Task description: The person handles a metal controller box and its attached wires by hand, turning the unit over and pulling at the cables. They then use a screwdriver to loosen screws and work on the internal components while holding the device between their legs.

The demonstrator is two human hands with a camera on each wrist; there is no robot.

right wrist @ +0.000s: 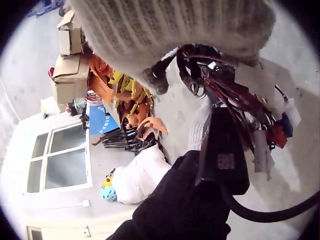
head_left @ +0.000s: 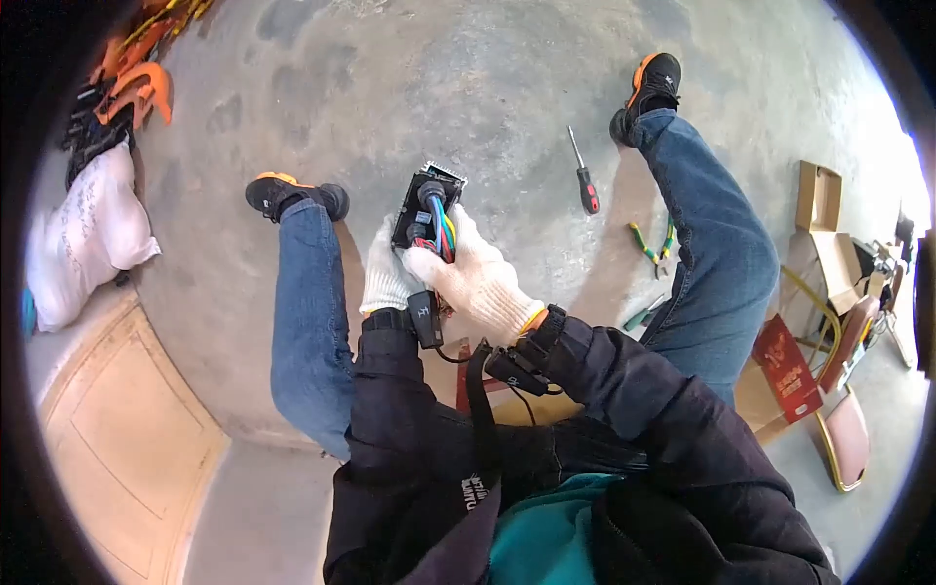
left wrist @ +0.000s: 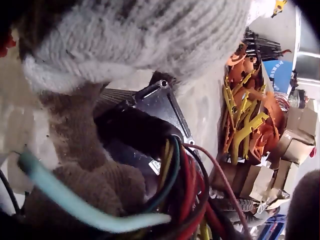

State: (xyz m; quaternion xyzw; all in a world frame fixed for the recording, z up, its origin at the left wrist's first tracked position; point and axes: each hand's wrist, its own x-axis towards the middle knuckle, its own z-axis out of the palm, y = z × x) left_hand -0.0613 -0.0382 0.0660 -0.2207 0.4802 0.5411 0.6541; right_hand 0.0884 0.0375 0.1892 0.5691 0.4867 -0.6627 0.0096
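Between my legs, a black finned electronic controller box (head_left: pixel 417 207) is held above the concrete floor, with bundles of coloured wires (head_left: pixel 441 234) coming out of its face. My left hand (head_left: pixel 384 271), in a white knit glove, grips the box along its left side. My right hand (head_left: pixel 481 284), gloved alike, holds the wires from the right, its thumb lying across them. The left wrist view shows the box's corner (left wrist: pixel 162 87) beside the glove and red, yellow and green wires (left wrist: pixel 187 185) close up. Loose wire ends with connectors (right wrist: pixel 250 107) hang below the right glove.
A red-and-black screwdriver (head_left: pixel 586 185) and green-and-yellow pliers (head_left: pixel 651 252) lie right of my hands. Farther right are an open cardboard box (head_left: pixel 821 200) and a red box (head_left: pixel 783 370). At left stand a white sack (head_left: pixel 93 229) and orange plastic parts (head_left: pixel 141 88).
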